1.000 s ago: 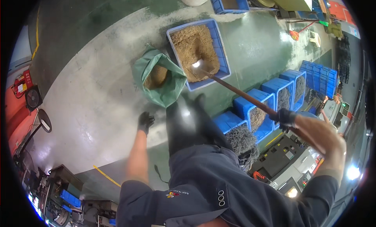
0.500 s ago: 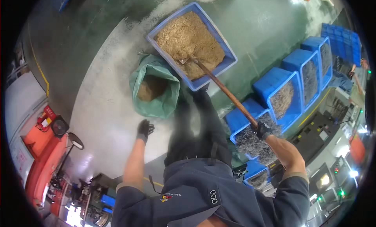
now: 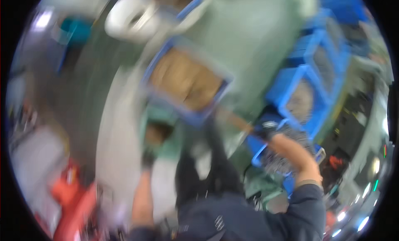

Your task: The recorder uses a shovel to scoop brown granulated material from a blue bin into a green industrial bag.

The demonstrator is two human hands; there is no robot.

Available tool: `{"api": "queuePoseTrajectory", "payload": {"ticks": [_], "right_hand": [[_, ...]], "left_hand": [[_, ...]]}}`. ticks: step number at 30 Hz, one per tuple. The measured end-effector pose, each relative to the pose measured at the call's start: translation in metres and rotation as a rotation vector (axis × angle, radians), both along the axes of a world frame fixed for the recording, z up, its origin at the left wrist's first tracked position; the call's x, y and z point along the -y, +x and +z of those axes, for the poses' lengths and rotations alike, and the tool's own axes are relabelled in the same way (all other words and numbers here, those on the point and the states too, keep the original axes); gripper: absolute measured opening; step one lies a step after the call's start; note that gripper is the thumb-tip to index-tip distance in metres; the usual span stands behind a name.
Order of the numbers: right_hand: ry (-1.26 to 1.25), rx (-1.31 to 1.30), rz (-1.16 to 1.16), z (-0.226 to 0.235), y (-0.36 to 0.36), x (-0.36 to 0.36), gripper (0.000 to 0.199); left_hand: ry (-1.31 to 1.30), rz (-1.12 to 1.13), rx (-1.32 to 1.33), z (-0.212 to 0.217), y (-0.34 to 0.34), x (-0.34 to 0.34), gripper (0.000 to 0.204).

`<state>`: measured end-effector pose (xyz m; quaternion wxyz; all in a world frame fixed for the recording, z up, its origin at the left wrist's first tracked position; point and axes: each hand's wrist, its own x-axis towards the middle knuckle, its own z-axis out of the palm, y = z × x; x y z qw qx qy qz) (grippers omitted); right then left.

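Motion blurs the whole view. My gloved right hand [image 3: 266,126] is closed around the upper end of a wooden-handled shovel [image 3: 237,122]. Its handle slants toward a blue plastic bin [image 3: 195,117] ahead of my legs, and the blade is too smeared to make out. Tan, grainy material [image 3: 185,79] fills much of that bin. Just left of my legs stands a green sack [image 3: 166,116], its mouth open with brown material inside. Beside the sack's near edge is my gloved left hand [image 3: 148,158]; blur hides its fingers and whether it touches the sack.
Along the right runs a row of tilted blue bins [image 3: 286,95] with grey and brown material. A white bucket [image 3: 131,16] stands far left, past the bin. Red equipment [image 3: 75,195] is at the lower left. Another green sack [image 3: 266,185] lies near my right side.
The view has swung, bringing the white bucket in and shifting the bin lower. My left hand now appears closer to the sack. My right hand stays on the shovel handle.
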<state>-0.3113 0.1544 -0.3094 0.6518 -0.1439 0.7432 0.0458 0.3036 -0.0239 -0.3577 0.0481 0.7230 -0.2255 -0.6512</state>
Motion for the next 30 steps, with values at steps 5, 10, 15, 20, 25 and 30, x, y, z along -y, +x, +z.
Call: {"api": "queuePoseTrajectory", "payload": {"ticks": [5,10,15,20,25,30], "right_hand": [[-0.391,-0.248,0.73,-0.112,0.017,0.125,0.064],[-0.743,-0.08,0.173,-0.041,0.159,0.281,0.052],[-0.473,-0.363,0.264,-0.097,0.257,0.257,0.037],[-0.631,-0.435,0.219,-0.138,0.296,0.182,0.038],[-0.319,-0.353,0.159,-0.102,0.374,0.159,0.08],[-0.515,-0.048,0.079,-0.163,0.422,0.16,0.082]], "left_hand": [[-0.344,-0.471,0.54,-0.009,-0.024,0.04,0.052],[-0.803,-0.715,0.765,-0.031,0.036,0.071,0.068],[-0.576,-0.898,0.733,-0.051,-0.006,0.109,0.083],[-0.509,-1.063,0.583,-0.05,-0.049,0.125,0.084],[-0.329,-1.008,0.64,-0.063,0.001,0.116,0.083],[-0.561,-0.904,0.486,-0.105,0.074,0.103,0.074]]}}
